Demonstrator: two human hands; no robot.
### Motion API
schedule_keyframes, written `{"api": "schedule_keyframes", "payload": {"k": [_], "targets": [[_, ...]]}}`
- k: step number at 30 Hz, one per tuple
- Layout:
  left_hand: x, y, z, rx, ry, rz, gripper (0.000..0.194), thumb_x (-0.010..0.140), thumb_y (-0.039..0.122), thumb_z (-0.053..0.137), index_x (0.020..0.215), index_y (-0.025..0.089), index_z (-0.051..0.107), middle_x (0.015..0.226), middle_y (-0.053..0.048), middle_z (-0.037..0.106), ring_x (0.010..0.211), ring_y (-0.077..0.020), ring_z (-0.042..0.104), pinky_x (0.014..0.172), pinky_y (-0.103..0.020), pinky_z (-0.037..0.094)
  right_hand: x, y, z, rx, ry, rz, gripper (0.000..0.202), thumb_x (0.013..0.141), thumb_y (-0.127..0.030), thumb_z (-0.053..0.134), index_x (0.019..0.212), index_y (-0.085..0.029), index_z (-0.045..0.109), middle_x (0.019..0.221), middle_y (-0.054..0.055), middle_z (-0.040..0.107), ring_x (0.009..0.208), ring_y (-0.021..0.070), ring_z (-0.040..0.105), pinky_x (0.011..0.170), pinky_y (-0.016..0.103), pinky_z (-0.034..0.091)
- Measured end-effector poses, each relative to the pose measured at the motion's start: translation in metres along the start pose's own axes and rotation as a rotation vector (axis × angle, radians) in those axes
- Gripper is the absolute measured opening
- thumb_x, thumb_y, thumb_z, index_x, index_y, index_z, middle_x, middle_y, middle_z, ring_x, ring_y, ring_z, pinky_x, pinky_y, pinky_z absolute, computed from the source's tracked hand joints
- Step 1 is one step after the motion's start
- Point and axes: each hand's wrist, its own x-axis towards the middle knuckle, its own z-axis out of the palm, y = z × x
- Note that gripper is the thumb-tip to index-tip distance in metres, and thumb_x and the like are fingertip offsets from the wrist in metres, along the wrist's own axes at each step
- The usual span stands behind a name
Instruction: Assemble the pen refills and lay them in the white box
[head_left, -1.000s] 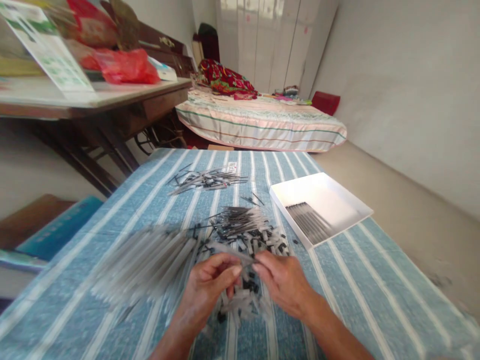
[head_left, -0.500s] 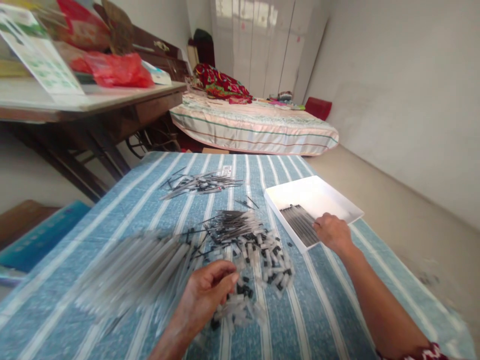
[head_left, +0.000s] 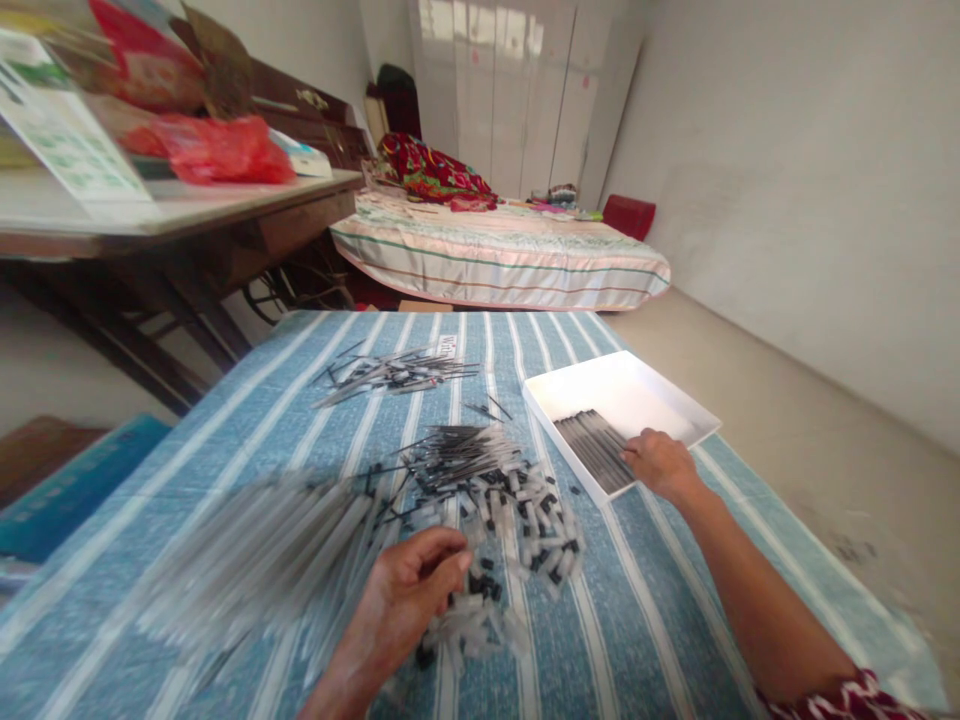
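Note:
My right hand [head_left: 660, 464] reaches into a white box [head_left: 546, 428], its fingers closed at the near end of a row of slim dark pens [head_left: 592, 448] lying side by side; they seem to grip the nearest pen, partly hidden. Over the tablecloth, my left hand [head_left: 416, 580] is curled, thumb and forefinger tips together; anything between them is too small to make out. Just beyond and beside it lie small clear caps with black ends [head_left: 551, 535]. A heap of long translucent tubes [head_left: 262, 550] spreads to its left. Thin dark refills [head_left: 465, 450] are piled behind the caps.
More thin sticks and tubes [head_left: 397, 372] lie scattered at the table's far side, near a small printed label [head_left: 448, 345]. The table wears a blue striped cloth [head_left: 315, 350]. Behind stands a bed [head_left: 510, 255]; at left, a wooden desk [head_left: 247, 215] carries a red plastic bag [head_left: 225, 150].
The view has shifted slightly, so most things sit a little further left. Both hands keep nearly the same pose and place relative to the box and the piles.

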Motion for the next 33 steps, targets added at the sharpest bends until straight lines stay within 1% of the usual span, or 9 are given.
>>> {"api": "schedule_keyframes", "payload": {"k": [6,12,18,25,31,33], "targets": [[0.002,-0.001,0.001,0.005,-0.001,-0.007,0.015,0.062,0.032,0.065,0.069,0.019,0.066,0.047,0.003,0.056,0.039,-0.0108,0.045,0.042,-0.020,0.035,0.000,0.003,0.001,0.030,0.010,-0.006,0.033,0.087,-0.037,0.040,0.090,-0.021,0.069,0.096,0.011,0.060,0.091,0.0229,0.055,0.071,0.030,0.039],[0.002,0.000,0.003,0.011,0.000,-0.017,0.012,0.063,0.030,0.064,0.068,0.019,0.066,0.046,0.004,0.055,0.039,-0.0103,0.045,0.041,-0.019,0.035,0.000,0.005,0.004,0.065,0.019,0.001,0.032,0.087,-0.037,0.041,0.089,-0.020,0.069,0.095,0.010,0.059,0.090,0.0222,0.056,0.070,0.029,0.039],[0.002,-0.002,0.002,0.019,0.006,-0.008,0.014,0.063,0.031,0.065,0.069,0.019,0.066,0.047,0.004,0.056,0.040,-0.0102,0.046,0.042,-0.019,0.036,0.002,0.007,0.009,0.106,0.046,-0.016,0.029,0.087,-0.033,0.042,0.092,-0.021,0.068,0.096,0.009,0.058,0.091,0.0197,0.055,0.071,0.027,0.038],[0.002,-0.002,0.001,0.017,0.037,-0.008,0.016,0.065,0.031,0.064,0.073,0.018,0.065,0.048,0.003,0.057,0.041,-0.0106,0.048,0.043,-0.020,0.037,0.004,0.006,0.010,0.162,0.038,-0.040,0.030,0.087,-0.034,0.044,0.085,-0.019,0.069,0.092,0.007,0.059,0.083,0.0151,0.056,0.071,0.023,0.037],[0.007,-0.010,-0.006,0.031,0.068,0.011,0.021,0.064,0.035,0.064,0.074,0.017,0.065,0.049,0.003,0.058,0.041,-0.0103,0.048,0.042,-0.020,0.039,0.006,0.007,0.014,0.173,0.055,-0.033,0.029,0.085,-0.033,0.045,0.085,-0.019,0.070,0.094,0.008,0.059,0.087,0.0172,0.056,0.070,0.024,0.038],[0.008,-0.013,-0.011,0.024,0.111,0.029,0.023,0.063,0.036,0.065,0.076,0.016,0.065,0.048,0.003,0.058,0.040,-0.0100,0.047,0.040,-0.020,0.038,0.006,0.008,0.015,0.171,0.061,-0.027,0.030,0.085,-0.034,0.045,0.085,-0.019,0.070,0.094,0.009,0.059,0.086,0.0179,0.057,0.068,0.025,0.038]]}}
